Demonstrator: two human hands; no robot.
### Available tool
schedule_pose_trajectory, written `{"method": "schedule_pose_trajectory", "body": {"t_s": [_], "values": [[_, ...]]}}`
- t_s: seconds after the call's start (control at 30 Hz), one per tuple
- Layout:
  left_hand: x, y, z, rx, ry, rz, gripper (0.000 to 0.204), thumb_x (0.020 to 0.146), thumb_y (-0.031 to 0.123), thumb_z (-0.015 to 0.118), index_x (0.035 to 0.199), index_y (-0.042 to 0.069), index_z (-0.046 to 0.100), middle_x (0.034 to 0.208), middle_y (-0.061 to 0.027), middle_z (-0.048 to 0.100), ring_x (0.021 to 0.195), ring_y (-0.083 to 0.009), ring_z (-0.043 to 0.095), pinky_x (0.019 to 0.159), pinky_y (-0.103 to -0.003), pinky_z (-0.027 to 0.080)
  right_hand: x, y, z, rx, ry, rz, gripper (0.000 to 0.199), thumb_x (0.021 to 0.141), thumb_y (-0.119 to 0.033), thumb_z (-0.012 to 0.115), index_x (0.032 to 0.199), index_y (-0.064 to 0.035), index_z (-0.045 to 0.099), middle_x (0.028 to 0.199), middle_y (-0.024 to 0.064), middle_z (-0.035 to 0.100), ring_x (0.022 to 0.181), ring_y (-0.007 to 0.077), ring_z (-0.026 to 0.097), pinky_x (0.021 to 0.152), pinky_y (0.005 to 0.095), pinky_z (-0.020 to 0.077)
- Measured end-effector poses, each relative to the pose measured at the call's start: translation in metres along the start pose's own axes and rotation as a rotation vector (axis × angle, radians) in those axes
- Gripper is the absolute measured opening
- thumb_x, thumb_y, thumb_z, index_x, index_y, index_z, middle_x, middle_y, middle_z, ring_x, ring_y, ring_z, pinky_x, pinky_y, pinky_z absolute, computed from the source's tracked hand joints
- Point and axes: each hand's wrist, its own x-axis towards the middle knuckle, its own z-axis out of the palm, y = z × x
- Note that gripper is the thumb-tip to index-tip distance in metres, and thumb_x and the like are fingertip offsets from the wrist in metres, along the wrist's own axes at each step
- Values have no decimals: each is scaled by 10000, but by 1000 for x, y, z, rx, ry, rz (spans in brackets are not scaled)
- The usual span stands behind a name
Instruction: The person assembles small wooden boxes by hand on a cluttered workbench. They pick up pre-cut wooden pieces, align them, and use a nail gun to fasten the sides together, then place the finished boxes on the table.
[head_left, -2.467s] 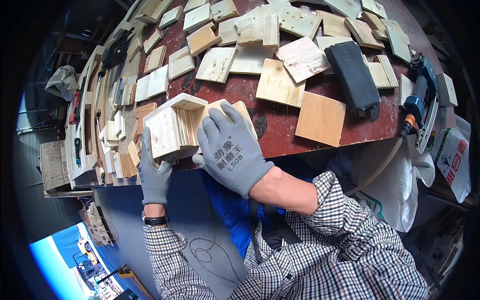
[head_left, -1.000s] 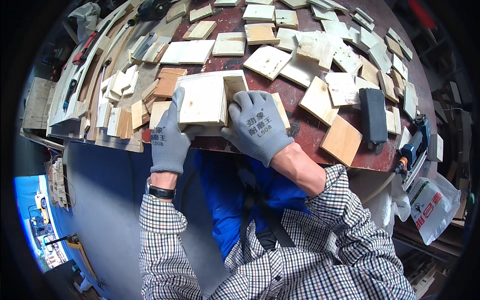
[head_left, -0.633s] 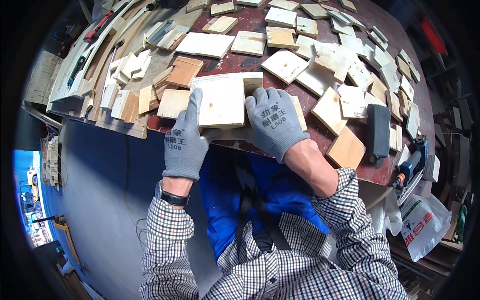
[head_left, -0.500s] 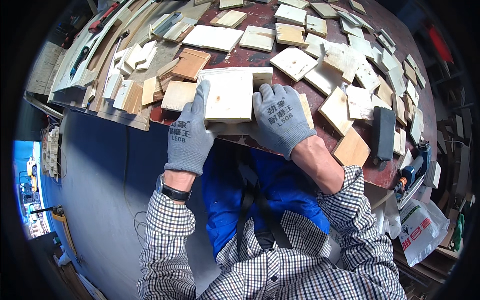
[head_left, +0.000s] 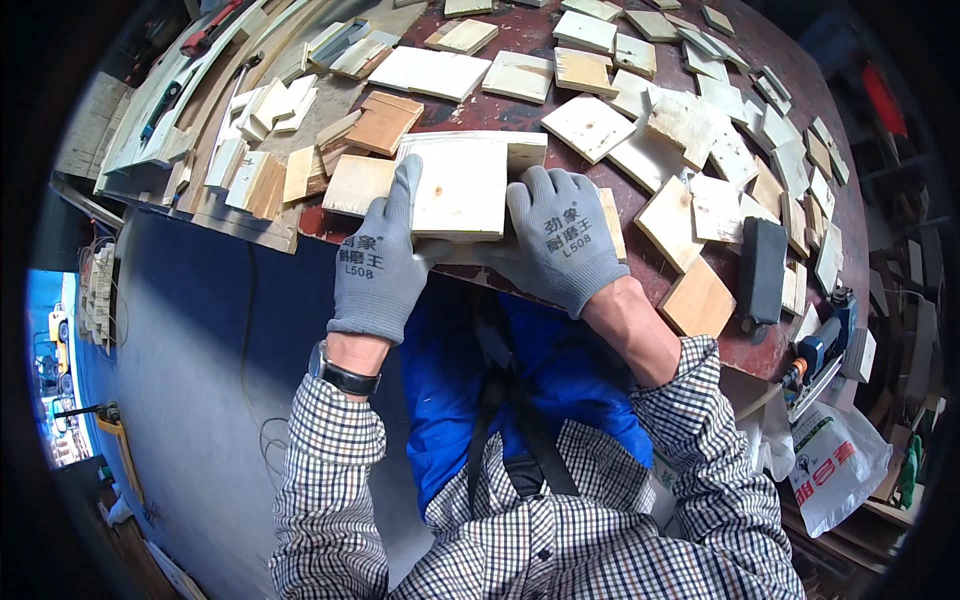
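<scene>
A pale square wooden board (head_left: 460, 192) with a small knot lies across my two gloved hands at the table's near edge. Behind it, a second light wooden board (head_left: 526, 152) sticks out to the right; whether the two are joined I cannot tell. My left hand (head_left: 382, 262), in a grey knit glove, grips the left side, its thumb up along the board's edge and its other fingers hidden underneath. At the right side, my right hand (head_left: 566, 238) in a matching glove closes around the boards with curled fingers; its fingertips are partly hidden.
Many loose wood pieces (head_left: 590, 128) cover the dark red table (head_left: 487, 115). On the right are a black oblong block (head_left: 763, 270), a blue nail gun (head_left: 826, 340) with a hose and a white plastic bag (head_left: 835, 465). A hammer (head_left: 246, 66) and longer planks lie at the left.
</scene>
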Motion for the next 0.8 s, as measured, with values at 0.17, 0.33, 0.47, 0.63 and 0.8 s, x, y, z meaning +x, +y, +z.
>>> {"method": "schedule_pose_trajectory", "body": {"t_s": [0.17, 0.33, 0.47, 0.63, 0.8], "values": [[2, 9, -4, -73, -21, -63, 1031, 776, 101, 894, 1642, 103, 333, 1382, -230, 637, 1209, -391, 665, 1019, -431, 569, -2, 3, 1, 3, 23, -11, 571, 772, -537, 806, 1005, -39, 651, 993, 143, 624, 933, 315, 624, 858, 441, 473], [2, 17, -12, -183, -25, -2, 1008, 870, 369, 851, 1643, 36, 295, 1433, -244, 597, 1309, -396, 608, 1096, -466, 512, -3, 5, -1, 43, 10, -3, 581, 813, -587, 770, 1003, -47, 671, 999, 132, 618, 961, 295, 622, 868, 433, 469], [-1, 7, -3, -84, 87, 92, 989, 864, 335, 837, 1651, 80, 295, 1197, -212, 645, 1026, -371, 702, 878, -453, 615, -3, 4, -5, 41, -25, 9, 591, 830, -603, 765, 1017, -51, 664, 1001, 128, 607, 961, 293, 622, 850, 437, 488], [-1, 8, -4, -60, 67, 66, 982, 864, 256, 836, 1660, 95, 283, 1203, -198, 648, 1031, -371, 700, 888, -450, 612, -3, 6, -4, 57, -45, 12, 558, 855, -562, 738, 1075, -50, 705, 1056, 117, 625, 1024, 285, 609, 865, 430, 457], [0, 5, -3, -84, 69, 102, 982, 873, 320, 830, 1664, 116, 285, 1204, -195, 649, 1039, -373, 694, 884, -458, 605, -4, 5, 0, 28, -10, 12, 566, 805, -536, 777, 1069, -41, 705, 1081, 127, 631, 1032, 294, 600, 855, 431, 450]]}}
